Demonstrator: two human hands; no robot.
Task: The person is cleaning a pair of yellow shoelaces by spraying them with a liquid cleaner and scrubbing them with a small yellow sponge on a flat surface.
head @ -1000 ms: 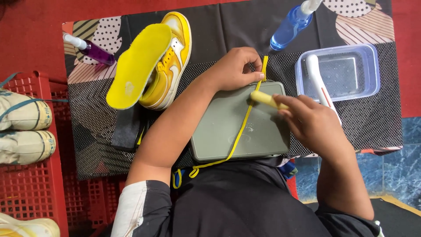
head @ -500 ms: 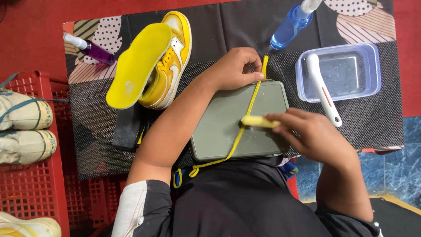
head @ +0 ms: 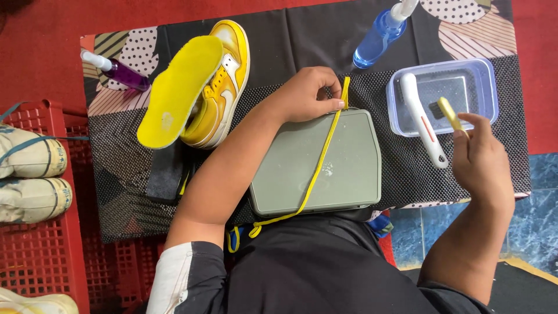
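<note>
Left hand (head: 305, 96) pinches yellow lace (head: 317, 174) at 12 o'clock of grey board (head: 317, 166); right hand (head: 482, 157) grips small brush (head: 449, 113) over water tub (head: 488, 70); better wet bristles lightly, keep lace taut.

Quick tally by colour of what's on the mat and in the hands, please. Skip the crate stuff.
Yellow: 4 – shoe, insole, lace, small brush in the right hand
Blue: 1 – spray bottle
Purple: 1 – spray bottle
White: 1 – brush
Clear: 1 – tub
Grey-green: 1 – tray
Total: 9
</note>
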